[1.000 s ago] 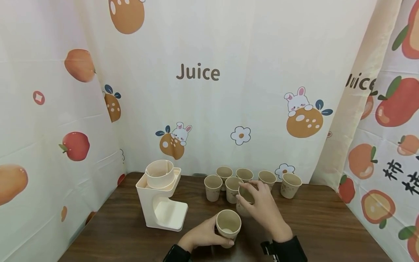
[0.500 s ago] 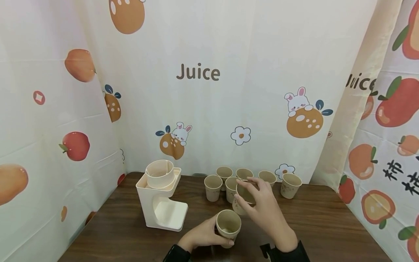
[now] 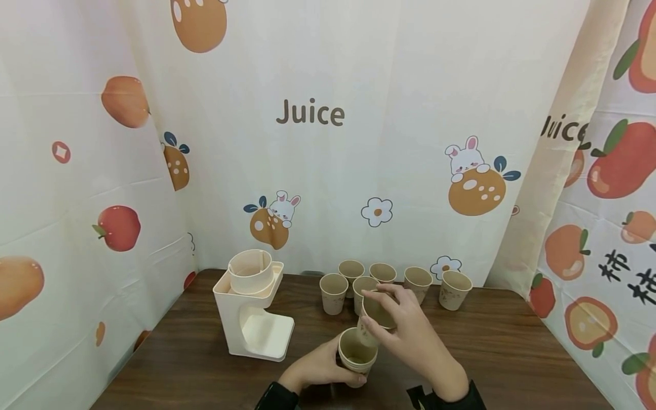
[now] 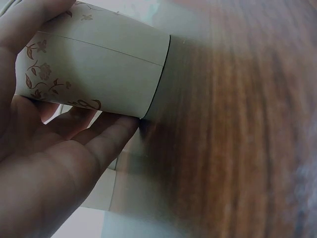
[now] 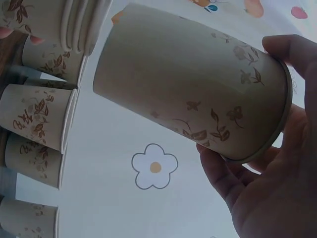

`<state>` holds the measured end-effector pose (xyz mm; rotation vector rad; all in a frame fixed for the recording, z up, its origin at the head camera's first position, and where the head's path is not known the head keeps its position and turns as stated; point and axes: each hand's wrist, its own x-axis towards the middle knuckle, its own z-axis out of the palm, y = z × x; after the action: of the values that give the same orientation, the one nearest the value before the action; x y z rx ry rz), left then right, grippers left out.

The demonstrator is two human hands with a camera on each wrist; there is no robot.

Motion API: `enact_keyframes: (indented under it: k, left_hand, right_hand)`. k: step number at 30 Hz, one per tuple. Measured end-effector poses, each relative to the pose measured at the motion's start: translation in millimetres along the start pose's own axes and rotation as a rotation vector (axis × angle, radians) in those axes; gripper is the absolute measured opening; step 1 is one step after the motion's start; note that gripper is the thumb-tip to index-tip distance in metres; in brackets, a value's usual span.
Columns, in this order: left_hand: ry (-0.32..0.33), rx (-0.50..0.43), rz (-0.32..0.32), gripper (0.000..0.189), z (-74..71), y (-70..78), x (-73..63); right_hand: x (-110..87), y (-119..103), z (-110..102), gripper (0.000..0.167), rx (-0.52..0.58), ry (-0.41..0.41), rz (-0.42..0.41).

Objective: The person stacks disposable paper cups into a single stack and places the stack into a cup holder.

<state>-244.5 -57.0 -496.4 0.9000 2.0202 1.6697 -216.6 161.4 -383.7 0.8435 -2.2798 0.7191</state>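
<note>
My left hand (image 3: 323,364) grips a stack of nested paper cups (image 3: 360,357) upright near the table's front. In the left wrist view, thumb and fingers wrap round the outer paper cup (image 4: 99,69), which has brown floral print. My right hand (image 3: 415,336) pinches a single paper cup (image 3: 378,314) near its rim, thumb on one side and fingers on the other. That cup overlaps the stack's far rim in the head view. In the right wrist view, the held cup (image 5: 188,89) has its base toward the stack's nested rims (image 5: 84,25).
Several more paper cups (image 3: 333,294) stand behind the hands, with one paper cup (image 3: 454,290) farthest right. At left is a cream-coloured juicer-like stand (image 3: 230,319) with a round top piece (image 3: 251,273) and a low base. A printed curtain (image 3: 328,171) closes off the back.
The right hand has moved the single paper cup from just behind the stack leftward and up, to the stack's far rim. The left hand and its stack have stayed put.
</note>
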Motion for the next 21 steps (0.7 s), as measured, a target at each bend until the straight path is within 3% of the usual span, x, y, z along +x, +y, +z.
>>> enact_keyframes:
  k: [14,21]
  left_hand:
    - [-0.040,-0.018,-0.011,0.069,-1.6,1.7,3.6]
    - [-0.019,0.008,-0.004,0.071,-0.8,2.0,1.2]
  right_hand:
    - [-4.7,-8.2,5.5,0.044,0.098,-0.165,-0.010]
    - [-8.3,-6.7,8.8,0.045,0.097,-0.233,-0.033]
